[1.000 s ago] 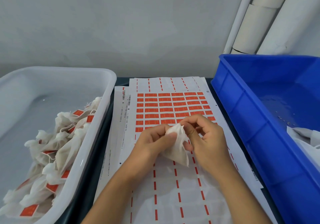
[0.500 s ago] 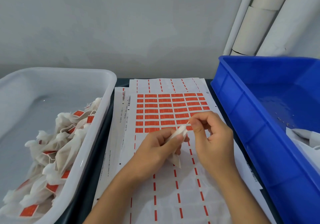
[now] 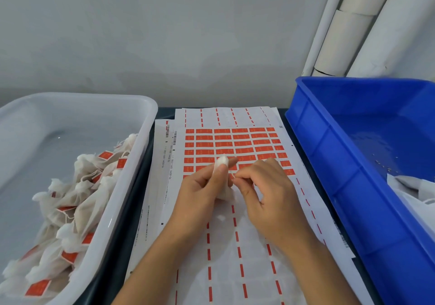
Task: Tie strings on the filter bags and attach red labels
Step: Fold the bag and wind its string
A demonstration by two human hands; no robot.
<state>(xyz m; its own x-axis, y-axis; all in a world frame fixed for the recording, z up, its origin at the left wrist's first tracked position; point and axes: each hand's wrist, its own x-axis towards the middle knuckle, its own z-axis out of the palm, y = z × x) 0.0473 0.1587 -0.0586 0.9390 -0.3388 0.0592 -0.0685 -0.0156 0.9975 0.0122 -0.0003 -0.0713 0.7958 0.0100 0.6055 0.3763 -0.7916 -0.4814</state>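
White bin [image 3: 141, 125]: many labelled bags. Left hand [image 3: 202, 189] grips bag [image 3: 222, 163]; right hand [image 3: 266, 187] pinches string [image 3: 233, 175]. Label pending.

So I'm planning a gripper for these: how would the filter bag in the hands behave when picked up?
Probably floppy: the filter bag bunches at its neck where the left hand grips it. Likely light, since fingers alone hold it up. The finished bags slump on one another in the white tub, so it should neither roll nor hold its shape.
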